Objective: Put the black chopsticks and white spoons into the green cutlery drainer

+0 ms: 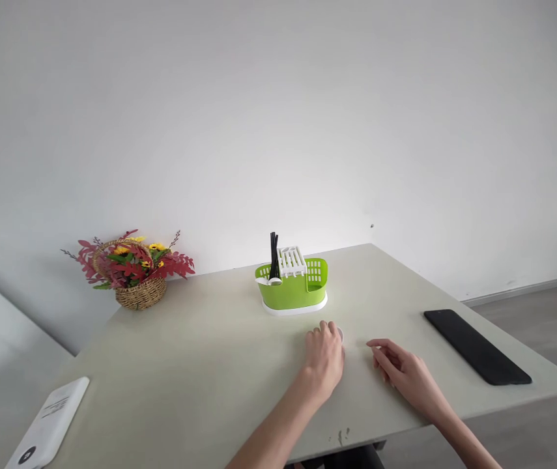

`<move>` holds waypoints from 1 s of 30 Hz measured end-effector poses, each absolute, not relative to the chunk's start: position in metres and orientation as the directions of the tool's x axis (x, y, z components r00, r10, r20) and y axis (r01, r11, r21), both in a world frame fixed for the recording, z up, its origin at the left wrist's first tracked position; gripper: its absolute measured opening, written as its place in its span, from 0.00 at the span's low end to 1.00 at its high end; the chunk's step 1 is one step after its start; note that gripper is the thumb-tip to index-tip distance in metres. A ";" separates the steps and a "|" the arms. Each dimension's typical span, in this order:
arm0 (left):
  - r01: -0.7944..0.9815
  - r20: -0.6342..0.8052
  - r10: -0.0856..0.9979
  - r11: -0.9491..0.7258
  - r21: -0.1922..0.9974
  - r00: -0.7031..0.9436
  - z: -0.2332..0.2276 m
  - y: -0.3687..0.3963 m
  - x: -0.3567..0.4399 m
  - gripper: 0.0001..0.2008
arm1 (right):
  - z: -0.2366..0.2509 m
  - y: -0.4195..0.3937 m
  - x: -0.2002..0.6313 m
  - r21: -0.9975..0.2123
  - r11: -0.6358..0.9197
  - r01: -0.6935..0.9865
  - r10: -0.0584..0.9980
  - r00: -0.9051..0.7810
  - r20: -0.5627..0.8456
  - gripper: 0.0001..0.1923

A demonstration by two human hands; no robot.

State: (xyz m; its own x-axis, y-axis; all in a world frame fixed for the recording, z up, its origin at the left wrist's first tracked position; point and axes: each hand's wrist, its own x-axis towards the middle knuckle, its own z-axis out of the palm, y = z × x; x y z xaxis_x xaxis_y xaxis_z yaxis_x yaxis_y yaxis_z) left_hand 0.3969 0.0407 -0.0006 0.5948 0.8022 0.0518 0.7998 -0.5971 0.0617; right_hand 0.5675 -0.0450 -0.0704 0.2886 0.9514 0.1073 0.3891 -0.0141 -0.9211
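Hands on table, left [324, 355] perhaps covering small white object [340, 335], right [400, 371] beside.

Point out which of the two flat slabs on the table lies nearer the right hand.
The black slab at the table's right edge, just beyond the right hand. The white slab lies at the far left corner.

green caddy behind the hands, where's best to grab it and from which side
Probably by the two short ends of the green caddy, one hand per end, coming from the near side where the hands already rest. It stands upright on a white base, longer across than deep. Coming from above is poorer: black sticks and a white rack rise from its top.
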 end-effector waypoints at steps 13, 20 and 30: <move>0.428 0.531 0.764 -0.645 0.633 0.366 0.123 0.048 0.326 0.15 | -0.069 -0.047 0.567 -0.925 -0.031 0.379 0.955 0.283 0.084 0.24; 0.348 0.751 0.638 -0.673 0.652 -0.173 0.160 0.112 0.280 0.23 | -0.071 -0.047 0.567 -0.914 -0.036 0.404 0.955 0.284 0.087 0.25; 0.420 0.688 0.709 -0.583 0.695 -0.153 0.106 0.184 0.256 0.23 | -0.069 -0.049 0.569 -0.914 -0.082 0.396 0.957 0.286 0.038 0.25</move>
